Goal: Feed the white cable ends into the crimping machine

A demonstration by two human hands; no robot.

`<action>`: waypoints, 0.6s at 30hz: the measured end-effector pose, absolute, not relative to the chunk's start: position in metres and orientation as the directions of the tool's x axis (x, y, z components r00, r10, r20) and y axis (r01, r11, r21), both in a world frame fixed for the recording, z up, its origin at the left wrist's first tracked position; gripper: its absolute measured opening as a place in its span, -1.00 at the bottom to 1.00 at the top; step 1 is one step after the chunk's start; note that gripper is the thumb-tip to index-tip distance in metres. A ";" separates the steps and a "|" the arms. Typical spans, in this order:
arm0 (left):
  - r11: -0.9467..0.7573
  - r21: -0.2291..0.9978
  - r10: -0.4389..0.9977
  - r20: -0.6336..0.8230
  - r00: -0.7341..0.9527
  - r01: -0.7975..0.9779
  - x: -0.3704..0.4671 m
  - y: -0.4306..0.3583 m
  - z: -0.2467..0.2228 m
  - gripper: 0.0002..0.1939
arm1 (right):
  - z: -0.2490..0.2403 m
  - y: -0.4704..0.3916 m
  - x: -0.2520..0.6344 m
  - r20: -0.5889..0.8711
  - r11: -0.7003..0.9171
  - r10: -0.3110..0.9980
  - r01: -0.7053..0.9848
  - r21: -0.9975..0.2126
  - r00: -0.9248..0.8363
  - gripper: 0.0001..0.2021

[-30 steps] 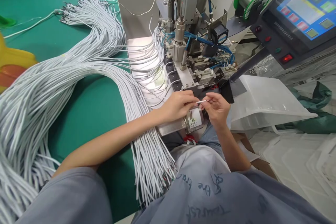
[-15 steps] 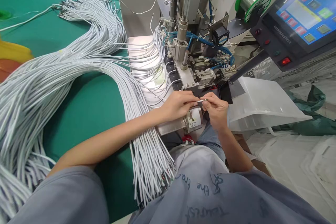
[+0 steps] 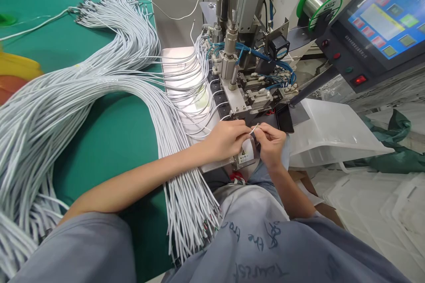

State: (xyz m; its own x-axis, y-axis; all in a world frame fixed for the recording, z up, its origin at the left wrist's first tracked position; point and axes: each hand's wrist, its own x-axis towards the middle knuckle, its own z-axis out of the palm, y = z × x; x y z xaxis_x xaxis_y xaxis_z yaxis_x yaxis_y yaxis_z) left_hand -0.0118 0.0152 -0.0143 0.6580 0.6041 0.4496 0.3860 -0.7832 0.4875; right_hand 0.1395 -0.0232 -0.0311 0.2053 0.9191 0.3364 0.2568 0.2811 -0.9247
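Observation:
A thin white cable [image 3: 254,129] is pinched between my two hands in front of the machine. My left hand [image 3: 229,138] is closed around it, with its short end poking out to the right. The fingertips of my right hand [image 3: 272,140] are closed on that end; the fine wires at the tip are too small to make out. Just below my hands is a metal cylinder with a white label [image 3: 246,152]. Close behind stands the machine [image 3: 232,79] with metal cylinders and blue air tubes, and several white cables [image 3: 186,79] lead into its left side.
A thick bundle of white cables [image 3: 109,80] lies across the green table [image 3: 122,128] at left. A control screen [image 3: 381,22] and a wire spool [image 3: 315,5] stand at upper right. A translucent plastic bin [image 3: 338,128] sits right of my hands.
Both hands have shifted slightly, and the cable end now tilts upward more steeply. Another cable shows at the machine's front edge, above my left hand.

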 end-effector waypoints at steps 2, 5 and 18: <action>-0.833 0.328 0.552 0.452 0.701 0.444 -0.013 0.016 -0.012 -0.75 | -0.034 -0.023 0.138 0.415 0.322 0.882 0.361 -0.875 0.221 -0.84; -0.881 0.003 0.426 0.443 0.789 0.474 -0.017 0.022 -0.008 -0.72 | -0.031 -0.019 0.147 0.448 0.367 0.890 0.455 -0.811 0.082 -0.82; -0.750 0.389 0.632 0.182 0.753 0.535 -0.014 0.025 -0.016 -0.74 | -0.048 -0.011 0.143 0.256 0.197 0.956 0.332 -0.922 0.142 -0.76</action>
State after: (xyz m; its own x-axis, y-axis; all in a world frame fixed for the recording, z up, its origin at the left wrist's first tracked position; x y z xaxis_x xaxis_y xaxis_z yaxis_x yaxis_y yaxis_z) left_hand -0.0138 0.0247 -0.0157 0.7530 0.6322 0.1824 0.5355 -0.7499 0.3886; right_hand 0.1433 -0.0111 -0.0479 0.1416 0.9564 0.2555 0.3321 0.1973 -0.9224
